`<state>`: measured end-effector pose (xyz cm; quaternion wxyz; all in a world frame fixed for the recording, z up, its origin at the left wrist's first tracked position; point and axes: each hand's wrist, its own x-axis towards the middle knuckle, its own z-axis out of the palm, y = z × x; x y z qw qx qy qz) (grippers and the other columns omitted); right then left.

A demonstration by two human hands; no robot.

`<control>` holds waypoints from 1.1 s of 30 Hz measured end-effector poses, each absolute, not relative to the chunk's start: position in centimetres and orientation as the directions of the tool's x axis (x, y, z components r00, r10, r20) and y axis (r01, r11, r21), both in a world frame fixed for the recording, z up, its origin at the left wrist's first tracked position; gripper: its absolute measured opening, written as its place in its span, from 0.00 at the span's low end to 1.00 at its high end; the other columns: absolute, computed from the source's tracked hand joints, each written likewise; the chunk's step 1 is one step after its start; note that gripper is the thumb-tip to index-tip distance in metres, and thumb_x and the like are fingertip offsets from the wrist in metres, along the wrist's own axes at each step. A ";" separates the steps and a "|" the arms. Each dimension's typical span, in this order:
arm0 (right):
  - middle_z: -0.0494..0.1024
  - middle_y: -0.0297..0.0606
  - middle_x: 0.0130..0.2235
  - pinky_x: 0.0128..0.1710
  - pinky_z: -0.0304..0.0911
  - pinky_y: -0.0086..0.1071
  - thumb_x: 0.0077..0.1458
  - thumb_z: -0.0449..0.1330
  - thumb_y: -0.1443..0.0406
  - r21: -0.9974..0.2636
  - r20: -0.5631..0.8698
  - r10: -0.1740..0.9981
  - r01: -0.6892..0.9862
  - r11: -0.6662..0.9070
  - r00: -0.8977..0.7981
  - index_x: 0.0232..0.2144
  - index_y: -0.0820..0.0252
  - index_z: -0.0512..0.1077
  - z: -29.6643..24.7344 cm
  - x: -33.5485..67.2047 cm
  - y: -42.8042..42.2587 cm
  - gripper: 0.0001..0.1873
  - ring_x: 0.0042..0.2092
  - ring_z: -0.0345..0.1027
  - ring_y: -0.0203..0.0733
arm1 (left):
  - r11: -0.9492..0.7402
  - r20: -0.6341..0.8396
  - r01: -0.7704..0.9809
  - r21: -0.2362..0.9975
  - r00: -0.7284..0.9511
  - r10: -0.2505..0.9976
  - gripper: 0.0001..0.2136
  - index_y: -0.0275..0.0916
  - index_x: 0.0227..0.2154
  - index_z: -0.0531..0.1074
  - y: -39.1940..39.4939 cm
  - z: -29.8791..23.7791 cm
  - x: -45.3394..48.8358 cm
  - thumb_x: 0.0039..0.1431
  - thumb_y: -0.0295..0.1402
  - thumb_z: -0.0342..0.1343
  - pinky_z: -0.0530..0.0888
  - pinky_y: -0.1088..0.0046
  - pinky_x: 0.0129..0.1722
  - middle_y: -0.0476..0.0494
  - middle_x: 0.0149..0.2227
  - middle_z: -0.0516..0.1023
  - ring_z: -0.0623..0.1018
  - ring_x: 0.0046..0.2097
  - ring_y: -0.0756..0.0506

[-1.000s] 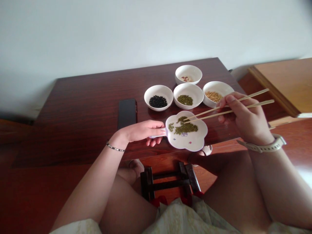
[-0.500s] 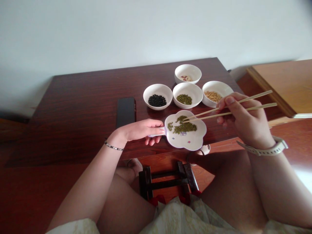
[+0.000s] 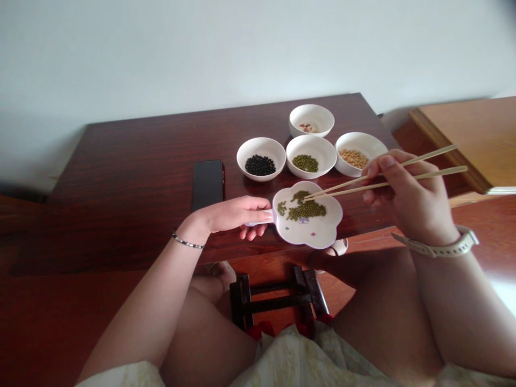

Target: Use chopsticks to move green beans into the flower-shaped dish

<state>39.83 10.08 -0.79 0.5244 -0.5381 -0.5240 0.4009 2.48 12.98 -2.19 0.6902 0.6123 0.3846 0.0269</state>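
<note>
The fingers of my left hand are closed on the handle of the plate, which is at the near edge of the table. My right hand grips two chopsticks; their tips are at the green beans on this plate. Whether they pinch one, I cannot tell.

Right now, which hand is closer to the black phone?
Left. The left hand, holding the flower-shaped dish, is just in front and to the right of the phone; the right hand, holding the chopsticks, is much farther right, past the dish.
</note>
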 end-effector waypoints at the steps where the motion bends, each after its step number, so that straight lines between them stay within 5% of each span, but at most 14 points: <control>1: 0.82 0.39 0.31 0.20 0.66 0.29 0.72 0.84 0.44 -0.986 0.119 0.984 0.136 0.101 0.133 0.32 0.53 0.85 -0.8 39.8 10.1 0.26 0.25 0.73 0.40 | 0.249 -0.499 0.435 0.865 0.701 0.510 0.22 0.41 0.46 0.77 13.0 -2.2 2.5 0.83 0.56 0.73 0.75 0.72 0.32 0.49 0.37 0.86 0.79 0.32 0.49; 16: 0.81 0.38 0.29 0.23 0.68 0.27 0.79 0.80 0.49 -0.981 0.106 0.990 0.172 0.089 0.098 0.33 0.53 0.86 -0.9 39.8 9.9 0.24 0.26 0.75 0.39 | 0.244 -0.496 0.435 0.867 0.703 0.510 0.21 0.41 0.46 0.77 13.0 -2.2 2.5 0.85 0.54 0.71 0.75 0.72 0.32 0.48 0.37 0.85 0.79 0.32 0.49; 33: 0.82 0.38 0.33 0.23 0.70 0.29 0.74 0.83 0.40 -0.987 0.078 0.995 0.148 0.069 0.055 0.34 0.52 0.86 -1.4 40.1 10.2 0.28 0.27 0.75 0.38 | 0.232 -0.497 0.444 0.865 0.703 0.508 0.18 0.40 0.47 0.78 13.1 -2.5 2.3 0.89 0.50 0.65 0.76 0.73 0.32 0.48 0.38 0.85 0.79 0.32 0.50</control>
